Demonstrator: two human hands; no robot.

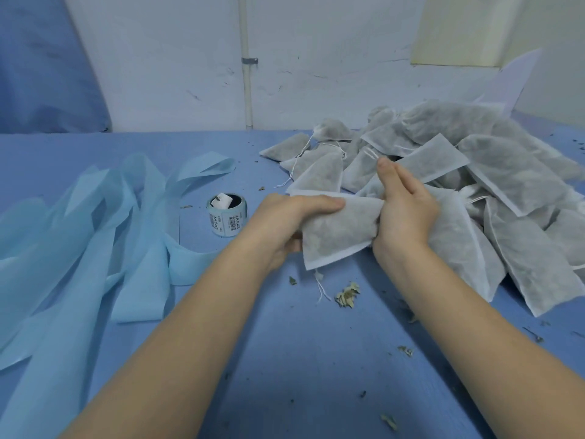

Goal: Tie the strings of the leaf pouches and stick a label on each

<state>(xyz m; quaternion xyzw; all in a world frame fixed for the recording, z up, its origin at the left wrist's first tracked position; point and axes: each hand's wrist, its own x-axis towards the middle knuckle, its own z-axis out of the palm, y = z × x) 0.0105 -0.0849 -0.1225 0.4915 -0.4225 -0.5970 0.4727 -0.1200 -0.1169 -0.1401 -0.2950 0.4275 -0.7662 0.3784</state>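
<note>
Held item: grey-white non-woven leaf pouch [340,231], just above blue counter [285,343], long axis left–right | left hand [285,223] fingers curled round left end | right hand [405,210] fingers nearly straight, bunching right end | drawstring [321,286] dangles below — nearer left hand.

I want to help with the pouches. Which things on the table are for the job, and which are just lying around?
For the job:
- pouch, held by the left hand and right hand
- pile of pouches waiting on the right
- roll of labels

Just lying about:
- light blue strips on the left
- leaf crumbs on the blue table
</note>
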